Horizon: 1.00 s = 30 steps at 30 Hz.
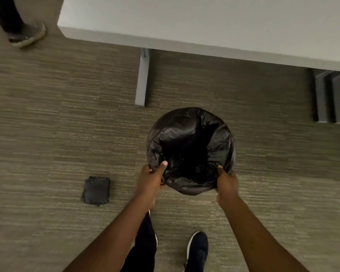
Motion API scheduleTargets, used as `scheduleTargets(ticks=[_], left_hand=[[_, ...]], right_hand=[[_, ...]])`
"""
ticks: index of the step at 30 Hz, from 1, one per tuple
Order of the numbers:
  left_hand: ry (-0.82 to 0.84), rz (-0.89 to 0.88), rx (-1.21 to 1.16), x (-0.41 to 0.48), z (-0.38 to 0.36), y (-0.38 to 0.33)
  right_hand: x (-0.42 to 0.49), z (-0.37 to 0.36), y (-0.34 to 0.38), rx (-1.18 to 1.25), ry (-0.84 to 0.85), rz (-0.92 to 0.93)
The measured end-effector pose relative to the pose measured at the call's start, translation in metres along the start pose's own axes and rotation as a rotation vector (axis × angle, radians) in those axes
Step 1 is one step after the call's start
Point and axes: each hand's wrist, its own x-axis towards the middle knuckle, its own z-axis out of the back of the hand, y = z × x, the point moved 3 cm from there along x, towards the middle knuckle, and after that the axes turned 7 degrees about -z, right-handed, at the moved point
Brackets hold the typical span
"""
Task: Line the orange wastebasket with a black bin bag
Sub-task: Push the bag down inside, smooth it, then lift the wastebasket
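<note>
A black bin bag is spread over the round mouth of a wastebasket standing on the carpet in front of me. The bag covers the rim all round, so none of the basket's orange shows. My left hand grips the bag at the near left of the rim, thumb inside the opening. At the near right of the rim my right hand grips the bag the same way. The bag's inside sags dark and crinkled into the basket.
A folded stack of black bags lies on the carpet to the left. A white desk with a grey leg stands just behind the basket. Another person's shoe is at the far left. My own shoes are below.
</note>
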Motion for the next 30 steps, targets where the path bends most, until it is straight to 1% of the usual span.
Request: scheduleTargets(ticks=[3,7,12,18,23,27,30], left_hand=[[-0.023,0.04,-0.003,0.03,-0.003,0.005],[-0.072,0.01,0.142,0.075,-0.009,0.018],[-0.083,0.007,0.138,0.127,-0.025,0.028],[-0.002,-0.027,0.065,0.171,-0.047,0.023],[0.058,-0.035,-0.133,0.189,-0.055,0.016],[0.079,-0.041,-0.187,0.197,-0.055,0.012],[0.201,-0.003,-0.235,0.198,-0.06,0.009]], right_hand=[[0.017,-0.022,-0.005,-0.004,-0.001,0.001],[0.051,-0.048,-0.007,-0.007,0.027,0.022],[0.101,-0.074,0.004,0.012,0.073,0.01],[0.149,-0.098,0.025,0.037,0.133,0.041],[0.177,-0.118,0.043,0.0,0.085,0.084],[0.189,-0.134,0.053,-0.036,0.028,0.105],[0.194,-0.143,0.061,-0.088,-0.011,0.136]])
